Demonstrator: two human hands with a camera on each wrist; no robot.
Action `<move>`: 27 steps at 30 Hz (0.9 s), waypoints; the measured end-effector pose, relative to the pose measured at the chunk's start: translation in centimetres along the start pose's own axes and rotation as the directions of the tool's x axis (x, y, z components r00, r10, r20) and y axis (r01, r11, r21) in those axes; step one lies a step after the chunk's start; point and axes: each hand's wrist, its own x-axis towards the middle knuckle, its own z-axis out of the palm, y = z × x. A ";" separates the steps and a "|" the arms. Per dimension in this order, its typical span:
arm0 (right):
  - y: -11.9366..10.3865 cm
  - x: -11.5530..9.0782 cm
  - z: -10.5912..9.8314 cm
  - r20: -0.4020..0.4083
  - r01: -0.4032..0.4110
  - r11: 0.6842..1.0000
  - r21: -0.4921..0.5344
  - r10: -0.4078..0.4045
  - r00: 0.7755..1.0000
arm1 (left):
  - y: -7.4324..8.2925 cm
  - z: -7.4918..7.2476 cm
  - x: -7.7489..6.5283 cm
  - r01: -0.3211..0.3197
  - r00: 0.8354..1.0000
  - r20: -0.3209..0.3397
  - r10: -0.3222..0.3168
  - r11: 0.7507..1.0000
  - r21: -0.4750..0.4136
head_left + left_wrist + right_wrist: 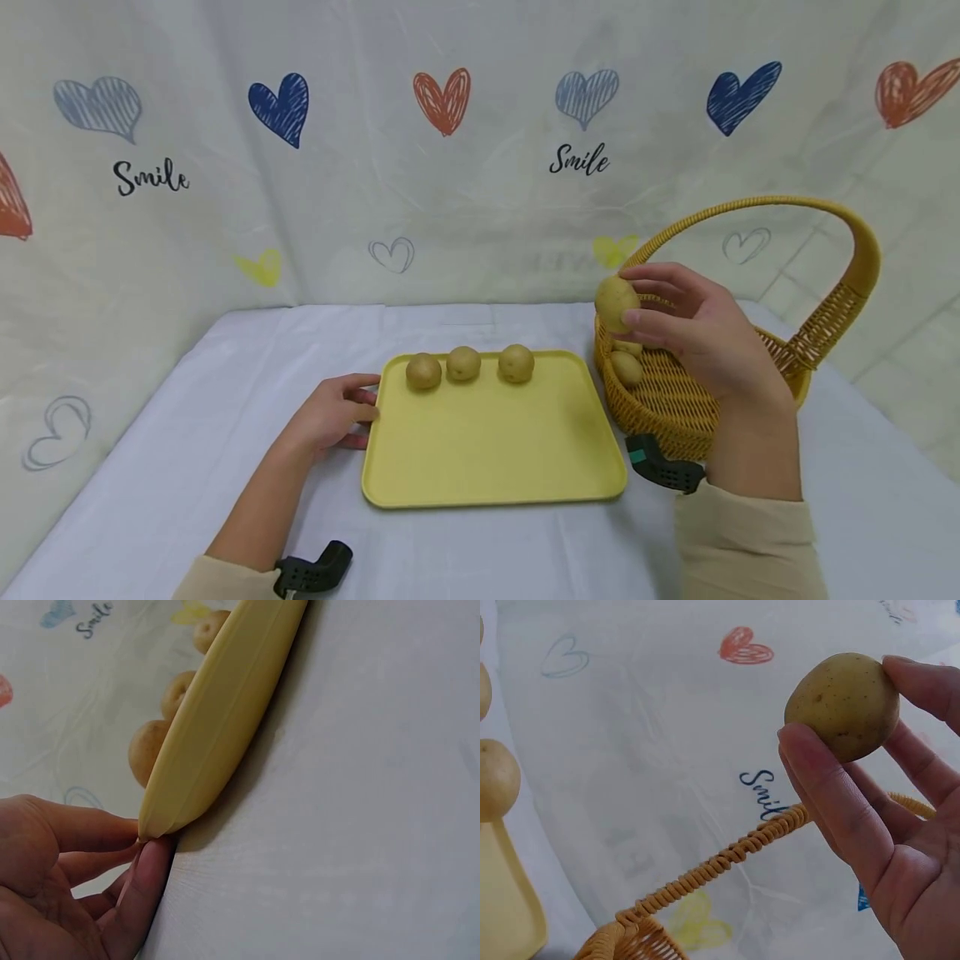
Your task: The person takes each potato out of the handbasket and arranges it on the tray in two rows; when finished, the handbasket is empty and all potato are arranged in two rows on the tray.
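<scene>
Heart-print backdrop (495,192) reads "Smile" repeatedly; right grip (708,340) holds potato (614,303).

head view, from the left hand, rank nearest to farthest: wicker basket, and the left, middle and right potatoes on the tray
1. Left potato, far left corner of the yellow tray
2. Middle potato, just right of it
3. Right potato, farther along the tray's far edge
4. Wicker basket, beyond the tray's right side
</scene>
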 end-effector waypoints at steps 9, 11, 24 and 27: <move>0.6 0.8 1.3 0.025 0.002 1.000 0.024 -0.002 1.000 | 0.1 0.0 -0.1 0.005 1.000 0.006 -0.005 1.000 0.008; 0.8 1.0 1.6 0.027 -0.002 1.000 0.017 0.002 1.000 | 0.1 0.0 0.0 0.005 1.000 0.007 -0.005 1.000 0.008; 1.3 1.8 3.2 -0.014 -0.115 0.992 -0.059 0.114 0.993 | 0.1 -0.1 -0.1 -0.001 1.000 0.016 0.001 1.000 0.004; 1.6 2.0 3.5 -0.024 -0.137 0.989 -0.055 0.136 0.990 | 0.1 -0.1 -0.1 0.000 1.000 0.014 0.000 1.000 0.001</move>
